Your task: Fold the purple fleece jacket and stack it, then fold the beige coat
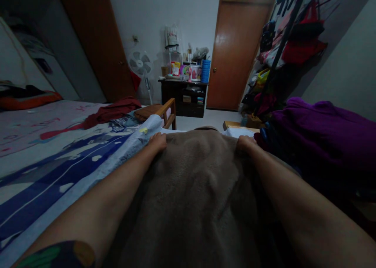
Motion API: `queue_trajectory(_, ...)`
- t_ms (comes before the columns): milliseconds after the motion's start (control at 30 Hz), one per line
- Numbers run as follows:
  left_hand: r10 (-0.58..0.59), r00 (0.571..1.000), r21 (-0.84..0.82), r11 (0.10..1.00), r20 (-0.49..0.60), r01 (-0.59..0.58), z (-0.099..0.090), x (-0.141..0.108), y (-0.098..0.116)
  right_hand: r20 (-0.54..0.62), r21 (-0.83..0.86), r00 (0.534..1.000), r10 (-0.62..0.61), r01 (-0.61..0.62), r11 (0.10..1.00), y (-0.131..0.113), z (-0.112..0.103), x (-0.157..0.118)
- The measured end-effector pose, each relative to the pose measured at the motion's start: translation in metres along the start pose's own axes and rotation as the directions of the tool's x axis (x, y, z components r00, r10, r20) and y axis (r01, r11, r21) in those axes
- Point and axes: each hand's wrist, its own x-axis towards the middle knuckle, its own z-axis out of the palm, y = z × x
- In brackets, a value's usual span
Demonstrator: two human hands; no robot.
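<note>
A brownish-grey piece of soft cloth, which looks like a garment (199, 174), hangs stretched between my two hands and fills the lower middle of the view. My left hand (158, 142) is closed on its upper left corner, beside the edge of the bed. On the upper right my right hand (246, 143) grips the same garment, close to a pile of folded clothes. Both arms reach forward. A collar-like curved edge shows at the top between the hands. The fingertips are partly hidden by the cloth.
At left is a bed (73, 170) with a blue patterned sheet and a dark red cloth (113, 113) on it. A purple cloth (331, 131) tops the clothes at right. Beyond stand a white fan (141, 64), a dark cabinet (176, 97) and a wooden door (233, 52). Bags hang at right.
</note>
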Motion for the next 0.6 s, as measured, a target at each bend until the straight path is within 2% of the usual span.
queue_trajectory(167,-0.127,0.99,0.025,0.992,0.055,0.126,0.013,0.018,-0.007,0.04,-0.121,0.98,0.194,-0.188,0.975,0.007,0.011,0.011)
queue_trajectory(267,-0.154,0.986,0.038,0.988,0.072,0.151,0.02,0.024,-0.01,0.101,-0.15,0.964,0.248,-0.231,0.961,0.012,0.016,0.016)
queue_trajectory(333,-0.139,0.985,0.037,0.99,0.101,0.136,0.024,0.025,-0.012,0.11,-0.145,0.978,0.174,-0.158,0.977,0.013,0.018,0.019)
queue_trajectory(400,-0.087,0.987,0.032,0.996,0.133,0.083,0.025,0.025,-0.014,0.111,-0.133,0.993,0.033,-0.018,0.991,0.011,0.018,0.02)
queue_trajectory(467,-0.01,0.99,0.03,1.0,0.14,0.006,0.023,0.021,-0.015,0.111,-0.113,0.989,-0.096,0.109,0.988,0.006,0.016,0.02)
queue_trajectory(533,0.041,0.993,0.042,0.998,0.109,-0.046,0.018,0.016,-0.016,0.1,-0.093,0.98,-0.173,0.182,0.979,0.0,0.011,0.021)
queue_trajectory(600,0.035,0.999,0.075,0.996,0.04,-0.038,0.011,0.011,-0.019,0.071,-0.093,0.976,-0.205,0.211,0.973,-0.006,0.004,0.023)
